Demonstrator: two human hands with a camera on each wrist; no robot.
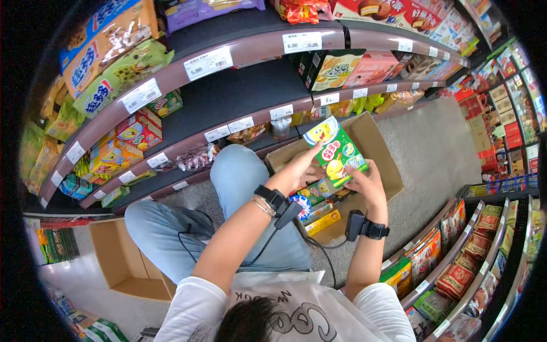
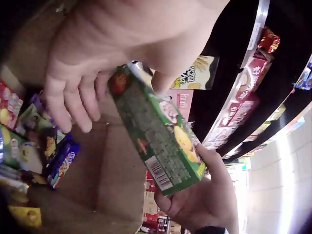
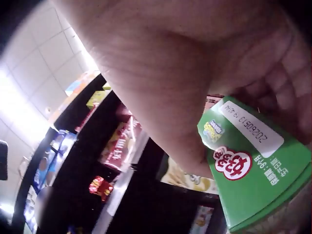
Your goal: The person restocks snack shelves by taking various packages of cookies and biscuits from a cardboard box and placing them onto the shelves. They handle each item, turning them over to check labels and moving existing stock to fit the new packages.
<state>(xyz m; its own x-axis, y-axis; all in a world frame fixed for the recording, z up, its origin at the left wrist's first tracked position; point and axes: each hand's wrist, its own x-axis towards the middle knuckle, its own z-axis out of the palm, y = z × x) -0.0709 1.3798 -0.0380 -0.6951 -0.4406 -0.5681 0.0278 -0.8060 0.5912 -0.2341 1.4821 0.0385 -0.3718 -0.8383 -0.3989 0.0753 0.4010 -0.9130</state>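
Note:
A green snack box (image 1: 336, 149) with a yellow cartoon figure is held up over an open cardboard box (image 1: 383, 149) on the floor. My left hand (image 1: 303, 170) grips its near left edge, and my right hand (image 1: 363, 178) holds its lower right end. In the left wrist view the green snack box (image 2: 156, 134) tilts, barcode side showing, with the left hand's fingers (image 2: 73, 105) beside it and the right hand (image 2: 204, 202) under its lower end. The right wrist view shows the right hand (image 3: 204, 83) close up, gripping the green snack box (image 3: 253, 168) by its top, which has a date label.
The cardboard box holds several colourful snack packs (image 1: 319, 196). Shelves (image 1: 228, 97) with price tags and snack boxes curve ahead; another snack shelf (image 1: 456, 245) stands at the right. A second cardboard box (image 1: 122, 256) sits at the left. I squat on grey floor (image 1: 439, 154).

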